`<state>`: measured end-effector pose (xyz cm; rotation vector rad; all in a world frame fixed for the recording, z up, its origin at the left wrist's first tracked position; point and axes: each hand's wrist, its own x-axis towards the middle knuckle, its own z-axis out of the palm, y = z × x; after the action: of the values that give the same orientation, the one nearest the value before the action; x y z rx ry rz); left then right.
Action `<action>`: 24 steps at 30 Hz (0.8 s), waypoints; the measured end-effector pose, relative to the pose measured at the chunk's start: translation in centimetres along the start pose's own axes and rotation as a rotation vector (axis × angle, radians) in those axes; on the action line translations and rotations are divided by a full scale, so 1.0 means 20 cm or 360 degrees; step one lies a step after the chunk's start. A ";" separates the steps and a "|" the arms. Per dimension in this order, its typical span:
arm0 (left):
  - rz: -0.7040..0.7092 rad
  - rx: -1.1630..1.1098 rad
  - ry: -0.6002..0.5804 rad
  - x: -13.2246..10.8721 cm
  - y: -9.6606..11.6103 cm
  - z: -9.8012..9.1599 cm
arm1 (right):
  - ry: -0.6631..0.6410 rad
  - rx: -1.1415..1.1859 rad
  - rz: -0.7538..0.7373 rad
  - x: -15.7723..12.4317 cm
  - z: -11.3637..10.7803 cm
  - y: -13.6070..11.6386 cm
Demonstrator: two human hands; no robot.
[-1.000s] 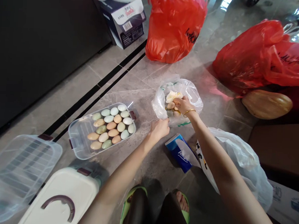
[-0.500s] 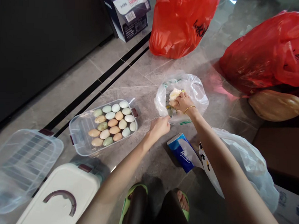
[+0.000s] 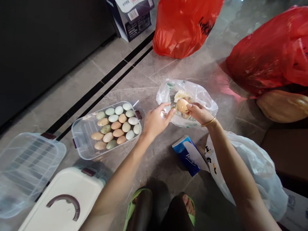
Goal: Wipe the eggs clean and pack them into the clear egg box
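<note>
Pinched in the fingers of my right hand (image 3: 199, 112) is a brown egg (image 3: 182, 105), held over the mouth of a clear plastic bag (image 3: 205, 97). A crumpled pale tissue (image 3: 181, 95) lies inside the bag, and other contents below the egg are partly hidden. My left hand (image 3: 157, 120) is open at the bag's left edge, fingers apart and pointing toward the egg. To the left, a clear plastic tray (image 3: 83, 139) holds several eggs (image 3: 116, 126) in brown, cream and pale green, standing in rows; its left end shows bare ridges.
A blue tissue pack (image 3: 189, 158) lies near my feet, beside a white plastic bag (image 3: 259, 169). Red bags (image 3: 187, 24) stand farther back near a box (image 3: 130, 14). At left are another clear tray (image 3: 22, 170) and a white handled lid (image 3: 65, 183).
My right hand has lifted the brown egg up from inside the bag and moved slightly right. My left hand has let go of the bag's edge and opened its fingers.
</note>
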<state>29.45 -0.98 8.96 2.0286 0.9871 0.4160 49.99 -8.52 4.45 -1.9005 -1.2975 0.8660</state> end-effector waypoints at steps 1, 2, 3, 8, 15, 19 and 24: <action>0.0101 -0.0078 -0.0003 0.01 0.00 -0.03 | -0.0086 0.0046 -0.0040 -0.02 -0.02 -0.03; 0.0218 -0.0141 -0.0054 0.01 0.01 -0.05 | -0.0150 0.0088 -0.0087 -0.04 -0.04 -0.07; 0.0330 -0.0182 -0.0126 0.02 0.01 -0.06 | -0.0189 0.0130 -0.0143 -0.06 -0.05 -0.11; 0.0484 -0.0250 -0.0054 -0.02 0.00 -0.06 | 0.0104 0.0062 -0.0436 -0.17 -0.04 -0.30; 0.0383 -0.0555 0.0182 -0.08 0.00 0.01 | 0.0585 -0.0089 -0.0658 -0.28 0.03 -0.40; 0.0381 -0.0683 0.0122 -0.09 0.02 0.02 | 0.0741 -0.0178 -0.0786 -0.32 0.04 -0.44; 0.0465 -0.0754 0.0138 -0.10 0.04 0.04 | 0.0827 -0.0352 -0.0780 -0.34 0.04 -0.47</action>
<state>29.03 -3.12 9.28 1.7277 0.5688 0.8177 42.68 -12.11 12.71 -1.6882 -1.4618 -0.0244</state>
